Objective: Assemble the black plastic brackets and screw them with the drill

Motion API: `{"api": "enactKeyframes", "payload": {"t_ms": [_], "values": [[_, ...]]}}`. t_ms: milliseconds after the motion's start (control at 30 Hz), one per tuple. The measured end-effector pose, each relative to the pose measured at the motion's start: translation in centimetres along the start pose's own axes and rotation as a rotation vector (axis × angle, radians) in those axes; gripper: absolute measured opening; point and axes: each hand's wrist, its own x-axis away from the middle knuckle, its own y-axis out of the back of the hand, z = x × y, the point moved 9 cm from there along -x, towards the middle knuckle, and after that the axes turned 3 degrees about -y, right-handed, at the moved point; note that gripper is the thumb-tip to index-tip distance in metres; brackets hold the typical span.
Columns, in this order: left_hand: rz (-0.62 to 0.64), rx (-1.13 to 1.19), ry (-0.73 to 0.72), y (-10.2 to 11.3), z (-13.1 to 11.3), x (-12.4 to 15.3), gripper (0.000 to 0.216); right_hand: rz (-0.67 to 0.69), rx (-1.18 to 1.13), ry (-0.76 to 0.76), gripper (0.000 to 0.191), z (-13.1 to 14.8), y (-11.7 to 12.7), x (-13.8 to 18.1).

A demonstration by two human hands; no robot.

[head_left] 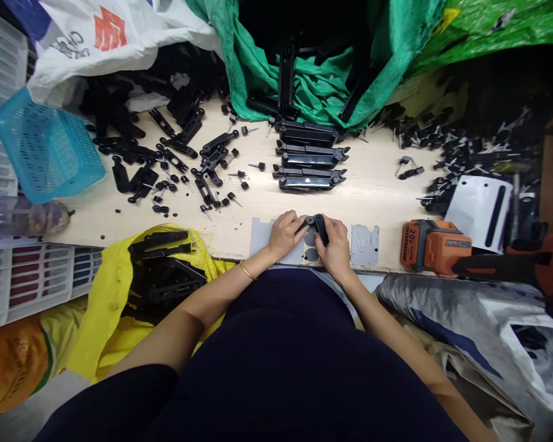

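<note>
Head view: both hands meet at the table's near edge.
Left hand (286, 235): gripping black plastic part (317, 226).
Right hand (337, 244): clamped on same part.
Orange battery (431, 245): reads "20V".

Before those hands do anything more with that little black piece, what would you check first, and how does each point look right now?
1. Both hands on the piece: left hand and right hand both hold the small black part. Ok.
2. Work spot: the part sits over the grey plate at the table edge. Ok.
3. Grip firm enough: fingers hide the contact. Cannot tell.
4. Loose black pins to hand: scattered on the left, apart from the hands. Ok.
5. Finished black assemblies: lined up in a row beyond the hands, out of the way. Ok.
6. Orange cordless tool: lying at the right, untouched. Ok.
</note>
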Motion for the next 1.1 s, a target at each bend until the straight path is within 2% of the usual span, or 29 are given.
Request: {"api": "enactKeyframes", "payload": {"t_ms": [133,267,367,433,567,733,833,1100], "values": [[0.097,0.009,-0.039,-0.9,-0.5,-0.6,0.024,0.002,-0.007,0.011,0.047,-0.1,0.0,-0.1],[0.002,-0.1,0.126,-0.8,0.2,-1.3,0.024,0.014,0.0,0.022,0.047,0.0,0.0,-0.1],[0.052,-0.089,0.028,-0.8,-0.2,-1.9,0.023,0.056,0.003,0.045,0.046,0.5,-0.2,0.0],[0.085,-0.031,-0.031,-0.2,0.0,-1.7,0.023,0.09,0.005,0.045,0.045,0.8,-0.6,0.1],[0.031,0.067,0.108,1.5,1.5,-0.2,0.027,0.026,0.001,-0.054,0.044,0.2,-0.3,-0.2],[0.068,-0.026,0.084,-0.3,-0.2,0.4,0.034,0.007,-0.011,-0.076,0.046,0.0,-0.2,-0.5],[0.076,-0.078,0.112,-1.1,-0.5,0.1,0.035,0.016,-0.008,-0.061,0.045,0.0,-0.2,-0.6],[0.097,0.027,0.028,-1.1,-0.8,-0.8,0.026,0.027,-0.009,-0.025,0.048,0.0,-0.3,-0.7]]}}
